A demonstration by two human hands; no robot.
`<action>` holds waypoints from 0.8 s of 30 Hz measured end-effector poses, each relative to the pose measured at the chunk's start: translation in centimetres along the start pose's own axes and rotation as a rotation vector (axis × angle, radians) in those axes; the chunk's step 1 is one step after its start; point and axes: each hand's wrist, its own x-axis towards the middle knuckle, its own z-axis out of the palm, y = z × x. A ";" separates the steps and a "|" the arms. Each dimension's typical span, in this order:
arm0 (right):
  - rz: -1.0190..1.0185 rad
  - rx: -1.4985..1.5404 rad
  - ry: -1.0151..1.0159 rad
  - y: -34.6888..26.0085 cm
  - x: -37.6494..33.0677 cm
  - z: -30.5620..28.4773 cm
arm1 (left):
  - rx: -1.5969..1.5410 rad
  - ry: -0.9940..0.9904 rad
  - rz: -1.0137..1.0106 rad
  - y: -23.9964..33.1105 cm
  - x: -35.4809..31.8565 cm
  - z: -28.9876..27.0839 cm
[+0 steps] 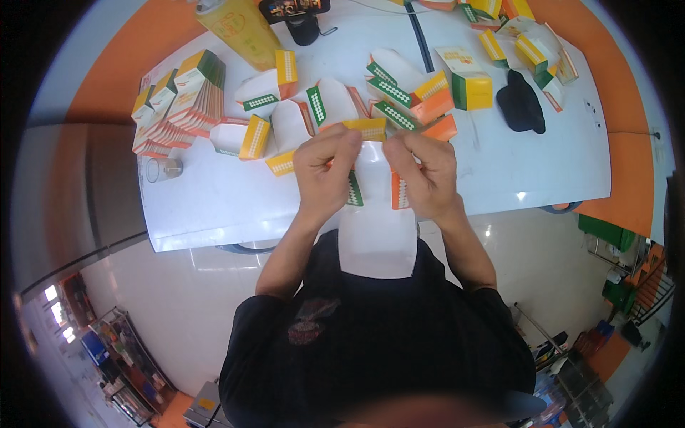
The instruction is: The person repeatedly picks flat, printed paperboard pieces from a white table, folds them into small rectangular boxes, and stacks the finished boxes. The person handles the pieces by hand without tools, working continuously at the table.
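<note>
A partly folded paper food box (377,242) is held up in front of my chest, its white inside facing me and its long flap hanging down past the table's edge. My left hand (325,171) pinches the box's left side, next to a green side flap. On the other side my right hand (427,171) grips it beside an orange flap. Just beyond my hands, several folded boxes (332,103) in white, green, yellow and orange lie in a loose heap on the table.
Stacks of flat boxes (187,100) stand at the left, near a clear glass (164,169). At the back are a yellow bag (239,32) and a phone on a stand (302,27). A closed box (467,78), a black cloth item (521,103) and more boxes lie right.
</note>
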 end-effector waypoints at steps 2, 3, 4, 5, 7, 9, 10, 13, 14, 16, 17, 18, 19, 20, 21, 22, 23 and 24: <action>-0.148 0.060 0.015 0.9 0.4 -0.8 | 0.038 0.130 0.069 -0.5 -0.1 -0.6; -0.056 0.036 0.024 1.9 1.0 -2.1 | 0.021 0.226 -0.035 -1.4 0.5 -1.3; 0.010 -0.012 0.029 3.2 2.2 -3.8 | 0.012 0.326 -0.082 -2.1 2.0 -2.5; 0.021 -0.058 0.123 4.8 3.5 -5.8 | -0.009 0.427 -0.144 -2.8 3.1 -3.7; 0.087 -0.241 0.247 8.8 6.6 -11.2 | -0.060 0.532 -0.279 -3.9 4.4 -6.5; 0.149 -0.458 0.376 13.7 10.1 -17.4 | -0.169 0.598 -0.372 -5.7 6.3 -9.4; 0.132 -0.568 0.415 16.3 11.7 -20.7 | -0.160 0.616 -0.369 -6.9 7.2 -10.9; 0.268 -1.277 0.450 23.9 14.6 -29.3 | 0.086 0.602 -0.330 -10.5 8.6 -15.3; 0.402 -1.403 0.383 25.8 14.6 -31.6 | 0.199 0.599 -0.340 -11.6 8.7 -16.4; 0.429 -1.567 0.239 29.2 13.3 -34.5 | 0.359 0.590 -0.249 -13.6 7.9 -17.8; 0.484 -1.661 0.158 30.8 12.8 -35.1 | 0.438 0.587 -0.215 -14.3 7.6 -18.4; 0.508 -1.617 0.183 32.5 13.0 -35.1 | 0.467 0.579 -0.196 -14.8 6.9 -19.1; 0.542 -1.582 0.207 33.9 13.4 -35.1 | 0.511 0.593 -0.182 -15.2 6.3 -19.7; 0.626 -1.567 0.220 34.1 12.9 -36.0 | 0.531 0.603 -0.171 -15.5 5.6 -20.0; 0.568 -1.528 0.245 34.7 12.7 -36.3 | 0.644 0.572 -0.167 -15.3 5.0 -20.6; 0.220 -1.705 0.357 35.3 11.6 -36.0 | 0.739 0.544 -0.179 -14.9 4.2 -20.9; 0.231 -1.656 0.331 35.6 11.5 -35.8 | 0.699 0.532 -0.163 -14.3 3.7 -21.0; 0.267 -1.586 0.311 35.5 11.5 -35.7 | 0.629 0.567 -0.200 -13.8 3.1 -20.8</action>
